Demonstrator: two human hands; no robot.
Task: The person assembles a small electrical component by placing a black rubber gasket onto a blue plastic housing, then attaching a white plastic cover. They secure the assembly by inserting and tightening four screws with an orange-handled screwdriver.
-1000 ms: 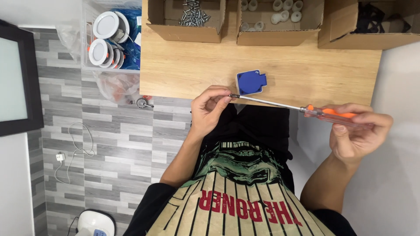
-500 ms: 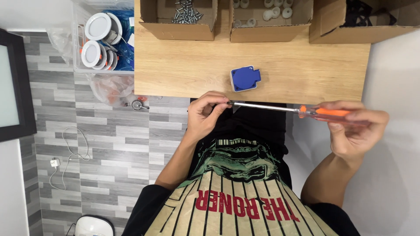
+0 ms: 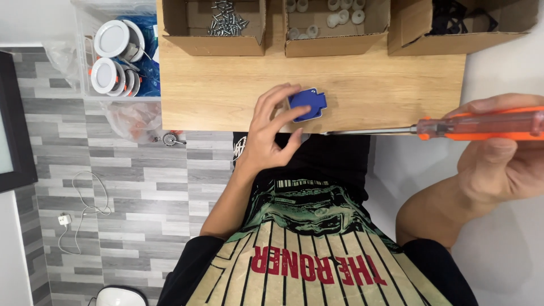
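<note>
A small blue plastic part [image 3: 309, 104] lies near the front edge of the wooden table [image 3: 226, 90]. My left hand [image 3: 272, 136] reaches over that edge, fingers spread, with the fingertips touching the blue part's left side. My right hand [image 3: 501, 158] is off to the right of the table, gripping the orange handle of a long screwdriver [image 3: 481, 126]. Its metal shaft runs level to the left, along the table's front edge, and the tip ends close to my left thumb.
Three open cardboard boxes stand at the back of the table: one with screws [image 3: 224, 20], one with white round parts [image 3: 334, 20], one with black parts [image 3: 453, 17]. A clear bin with round white lamps [image 3: 113, 54] stands left of the table, above grey floor tiles.
My left hand let go of the screwdriver tip and moved up onto the blue part. The right hand drew the screwdriver to the right. The camera moved closer.
</note>
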